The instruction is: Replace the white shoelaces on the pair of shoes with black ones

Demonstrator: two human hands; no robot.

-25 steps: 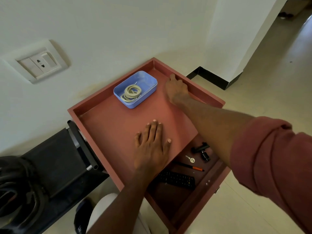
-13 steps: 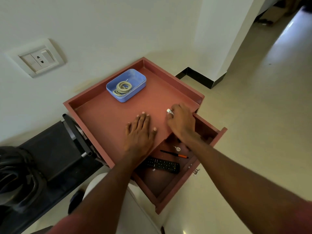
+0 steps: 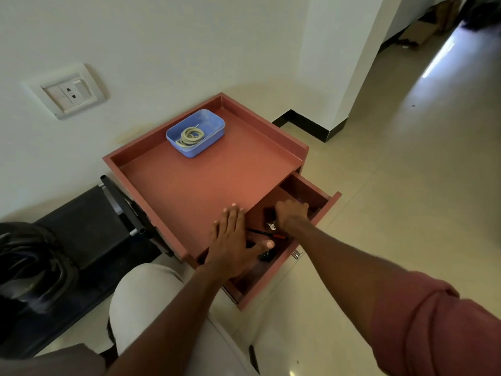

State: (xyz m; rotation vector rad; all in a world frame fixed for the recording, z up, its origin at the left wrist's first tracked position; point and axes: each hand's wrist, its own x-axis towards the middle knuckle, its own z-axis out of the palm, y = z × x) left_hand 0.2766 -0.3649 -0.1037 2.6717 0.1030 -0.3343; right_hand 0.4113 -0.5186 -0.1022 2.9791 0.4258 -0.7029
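Note:
A coil of whitish shoelaces [image 3: 189, 135] lies in a blue tub [image 3: 214, 119] at the back of the red-brown side table [image 3: 189, 185]. The table's drawer [image 3: 322, 210] stands pulled out to the right. My left hand [image 3: 233, 240] rests flat on the table's front edge, with its thumb over the drawer. My right hand [image 3: 291, 213] reaches down into the drawer with its fingers curled on a small black object [image 3: 269, 213], which is largely hidden. No shoes are in view.
In the drawer lie a black and orange pen [image 3: 271, 235], a small metal piece [image 3: 270, 226] and a black remote [image 3: 267, 255], partly under my left hand. A black seat [image 3: 81, 221] and a dark bag [image 3: 32, 267] stand to the left, and my knee [image 3: 143, 294] is below the table.
My right hand came back from the table's far right rim, crossed the top and went down into the open drawer. My left hand slid nearer the front edge.

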